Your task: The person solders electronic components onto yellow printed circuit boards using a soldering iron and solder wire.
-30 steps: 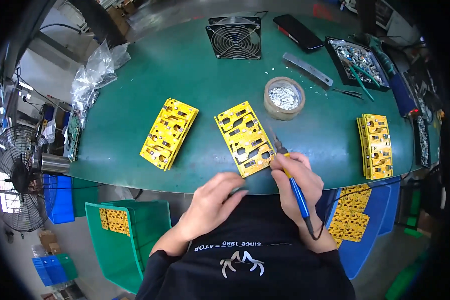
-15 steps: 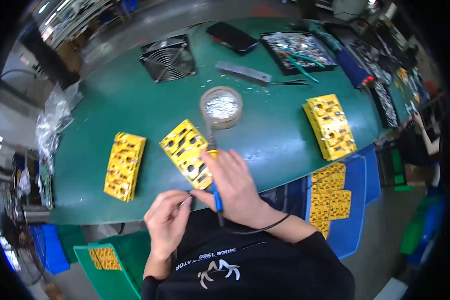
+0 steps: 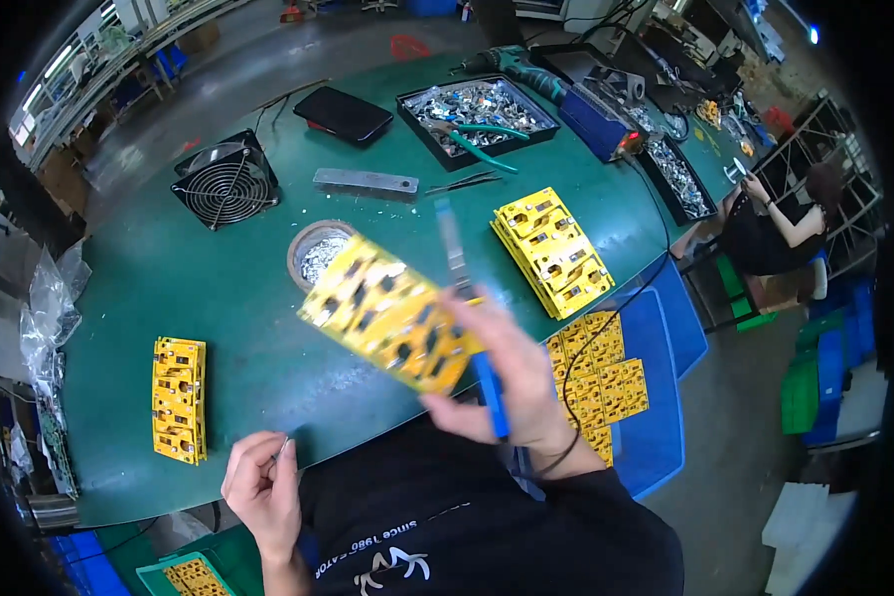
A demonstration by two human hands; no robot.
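Note:
My right hand [image 3: 521, 387] is closed round a soldering iron with a blue handle [image 3: 490, 397], and the same hand grips a yellow circuit board panel [image 3: 382, 313] by its right end. The panel is tilted and blurred, raised over the table. The iron's tip points away, up past the panel. My left hand [image 3: 260, 487], near the front edge, is closed in a pinch; a thin wire-like strand shows at its fingertips. A round tub of silvery bits [image 3: 302, 260] is partly hidden behind the panel. Yellow panels are stacked at the left [image 3: 179, 402] and right [image 3: 554, 256].
Along the back lie a fan [image 3: 226, 184], a phone [image 3: 344, 116], a metal bar [image 3: 366, 182], tweezers [image 3: 464, 183], and a parts tray [image 3: 422, 124] with green-handled pliers [image 3: 487, 151]. A blue bin [image 3: 661, 397] holds more panels. A seated person [image 3: 780, 238] works at right.
My right hand has picked the middle panel up off the table, still holding the iron. My left hand has moved apart from the right. The whole view has shifted toward the right.

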